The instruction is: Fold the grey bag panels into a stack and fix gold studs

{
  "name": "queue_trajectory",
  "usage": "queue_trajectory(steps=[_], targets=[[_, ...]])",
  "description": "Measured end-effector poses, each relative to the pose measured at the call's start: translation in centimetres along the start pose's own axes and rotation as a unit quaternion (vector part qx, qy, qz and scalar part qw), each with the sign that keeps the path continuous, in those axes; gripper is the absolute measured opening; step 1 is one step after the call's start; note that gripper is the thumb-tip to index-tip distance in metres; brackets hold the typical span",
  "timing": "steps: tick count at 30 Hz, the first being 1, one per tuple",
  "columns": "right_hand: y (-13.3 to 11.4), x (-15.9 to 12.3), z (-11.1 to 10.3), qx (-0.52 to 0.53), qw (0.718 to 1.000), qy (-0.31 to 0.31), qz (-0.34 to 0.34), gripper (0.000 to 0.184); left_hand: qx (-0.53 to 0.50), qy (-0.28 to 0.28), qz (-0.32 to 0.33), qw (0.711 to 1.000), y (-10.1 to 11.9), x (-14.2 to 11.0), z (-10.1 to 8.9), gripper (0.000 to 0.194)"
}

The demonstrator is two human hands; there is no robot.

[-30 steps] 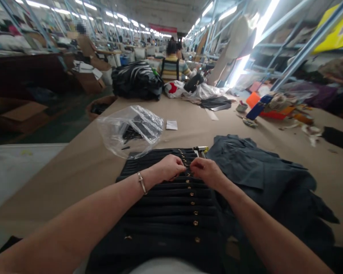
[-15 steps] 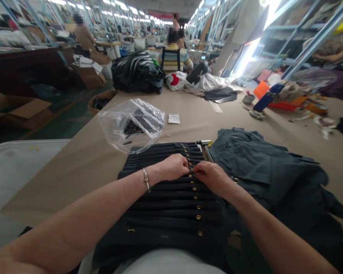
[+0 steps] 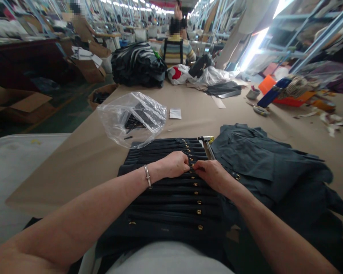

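Black pieces (image 3: 171, 200) overlapped in rows by table (image 3: 82, 152)'s near edge, gold fittings (image 3: 199, 212) in a column. Left hand (image 3: 177, 164) and right hand (image 3: 210, 172) curled at mid-column, grip hidden. Fittings present nearer and farther; can't tell done from left.

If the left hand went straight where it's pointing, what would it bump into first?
Probably the right hand, its fingertips almost directly ahead of the left hand. Small gold-coloured metal fittings show near the gap; depth is unclear, so one might get brushed first.
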State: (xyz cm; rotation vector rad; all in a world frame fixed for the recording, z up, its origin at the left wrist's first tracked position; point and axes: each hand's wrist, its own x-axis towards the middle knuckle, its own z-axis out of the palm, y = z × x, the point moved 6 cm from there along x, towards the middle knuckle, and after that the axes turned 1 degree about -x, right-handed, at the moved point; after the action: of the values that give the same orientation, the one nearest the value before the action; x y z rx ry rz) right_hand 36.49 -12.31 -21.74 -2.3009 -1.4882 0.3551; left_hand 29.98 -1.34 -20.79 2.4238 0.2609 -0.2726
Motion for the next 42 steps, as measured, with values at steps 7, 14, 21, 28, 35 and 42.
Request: queue_trajectory(steps=[7,14,21,28,35,42], targets=[[-1.1,0.2,0.0,-0.087,0.995,-0.041,-0.004,0.017,0.027,0.006,-0.004,1.0,-0.3,0.0,0.3,0.016],[-2.4,0.5,0.3,-0.188,0.978,-0.09,-0.017,0.02,0.056,0.015,0.003,0.998,-0.4,0.0,0.6,0.017],[-2.4,1.2,0.5,-0.151,0.984,-0.088,-0.04,0.015,0.069,0.017,-0.022,0.997,-0.5,-0.5,0.3,0.017],[0.2,2.3,1.3,0.003,0.995,-0.096,0.002,0.015,0.074,0.024,-0.038,0.996,-0.8,-0.5,0.2,0.018],[0.5,2.2,1.2,-0.001,0.997,-0.069,0.036,0.019,0.07,0.033,-0.035,0.996,-0.5,-0.2,0.5,0.017],[1.2,2.1,1.4,0.009,0.999,-0.05,0.018,0.015,0.026,0.04,-0.029,0.998,-2.0,-0.7,-0.3,0.011]])
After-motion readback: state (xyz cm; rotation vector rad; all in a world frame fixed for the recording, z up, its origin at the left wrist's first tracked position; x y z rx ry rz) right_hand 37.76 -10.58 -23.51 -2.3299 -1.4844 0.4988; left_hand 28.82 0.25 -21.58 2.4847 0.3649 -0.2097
